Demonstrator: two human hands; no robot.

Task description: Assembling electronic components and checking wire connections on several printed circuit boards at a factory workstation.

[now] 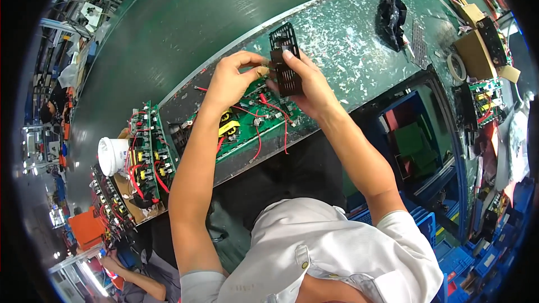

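Observation:
My right hand (307,81) is wrapped round a black slotted metal panel (285,50), held up over the bench with the thumb on its face. Beside its left edge, my left hand (238,76) is closed in a pinch; what sits between the fingertips is too small to make out. Below both hands a green circuit board (261,115) lies on the bench, with red wires and a yellow-wrapped component (228,128) on it. Part of the board is hidden by my left forearm and hands.
More circuit boards (149,151) stand at the left by a white tub (113,156). On the bench's right are a crumpled black bag (391,19), a tape roll (456,68) and a cardboard box (476,53). Another person's arm (135,278) shows at lower left.

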